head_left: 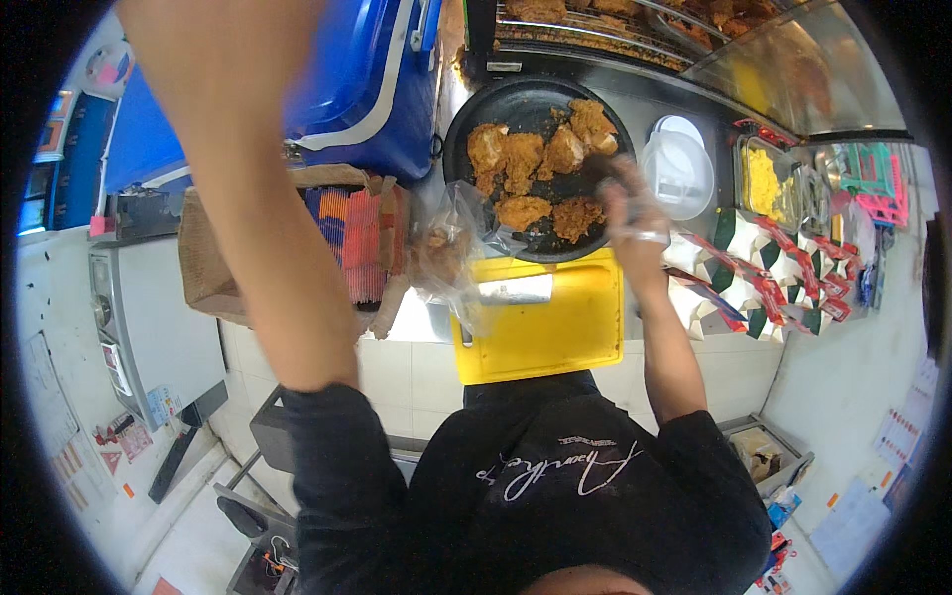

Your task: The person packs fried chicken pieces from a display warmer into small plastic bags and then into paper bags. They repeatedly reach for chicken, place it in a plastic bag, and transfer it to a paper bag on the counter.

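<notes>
My right hand [637, 213] is at the right rim of a round black pan [466, 228]. Its fingers are bent around something dark and blurred, with a clear plastic-like sheen near the wrist. Several pieces of breaded fried chicken [523, 159] lie in the pan. My left arm [283, 248] stretches up past a cardboard box [213, 263]; its hand, blurred at the upper edge, hides its fingers. Left of the pan, a clear plastic bag [446, 253] holds something brown. A yellow cutting board [545, 337] lies in front of the pan.
A blue cooler box [382, 149] stands at the left. White plastic lids [679, 174], folded paper food packets [739, 283] and a container of yellow food [769, 188] are at the right. A glass display case [793, 79] with more fried chicken stands behind the pan.
</notes>
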The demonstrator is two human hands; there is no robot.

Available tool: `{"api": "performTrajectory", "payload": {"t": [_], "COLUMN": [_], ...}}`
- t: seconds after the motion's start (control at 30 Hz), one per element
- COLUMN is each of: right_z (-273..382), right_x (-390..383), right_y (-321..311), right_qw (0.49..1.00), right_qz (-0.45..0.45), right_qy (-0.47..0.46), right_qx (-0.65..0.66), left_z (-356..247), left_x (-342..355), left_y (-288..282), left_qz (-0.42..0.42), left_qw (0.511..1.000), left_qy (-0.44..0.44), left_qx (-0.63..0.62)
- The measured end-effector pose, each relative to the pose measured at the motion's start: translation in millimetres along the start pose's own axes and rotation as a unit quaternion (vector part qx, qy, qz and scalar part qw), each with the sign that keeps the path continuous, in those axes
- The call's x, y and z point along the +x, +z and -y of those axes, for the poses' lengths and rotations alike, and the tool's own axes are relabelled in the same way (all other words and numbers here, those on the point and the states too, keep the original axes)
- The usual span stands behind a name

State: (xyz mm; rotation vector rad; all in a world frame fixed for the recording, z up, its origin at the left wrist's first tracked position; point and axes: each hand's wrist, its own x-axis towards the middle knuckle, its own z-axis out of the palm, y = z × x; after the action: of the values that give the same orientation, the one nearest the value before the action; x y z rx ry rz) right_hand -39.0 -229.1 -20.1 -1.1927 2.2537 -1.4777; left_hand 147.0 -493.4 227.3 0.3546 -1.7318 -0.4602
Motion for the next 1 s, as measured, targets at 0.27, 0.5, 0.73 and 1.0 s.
{"api": "performTrajectory", "payload": {"t": [0.27, 0.5, 0.73, 1.0], "right_z": [-6, -41, 20, -71], "right_x": [65, -15, 25, 64], "right_y": [-6, 35, 7, 12], "right_qw": [0.983, 0.946, 0.995, 0.96], "right_qz": [0.085, 0.184, -0.034, 0.277], "right_qy": [-0.063, -0.047, -0.078, 0.007], "right_qx": [-0.149, -0.262, -0.052, -0.051], "left_z": [-89, -21, -31, -17], "left_x": [-300, -456, -500, -518], "left_y": [14, -44, -60, -57], "left_qz": [0.532, 0.264, 0.125, 0.04], "left_qw": [0.779, 0.869, 0.913, 0.903], "left_qy": [-0.229, -0.31, -0.248, -0.328], "left_qx": [0.239, 0.28, 0.298, 0.275]}}
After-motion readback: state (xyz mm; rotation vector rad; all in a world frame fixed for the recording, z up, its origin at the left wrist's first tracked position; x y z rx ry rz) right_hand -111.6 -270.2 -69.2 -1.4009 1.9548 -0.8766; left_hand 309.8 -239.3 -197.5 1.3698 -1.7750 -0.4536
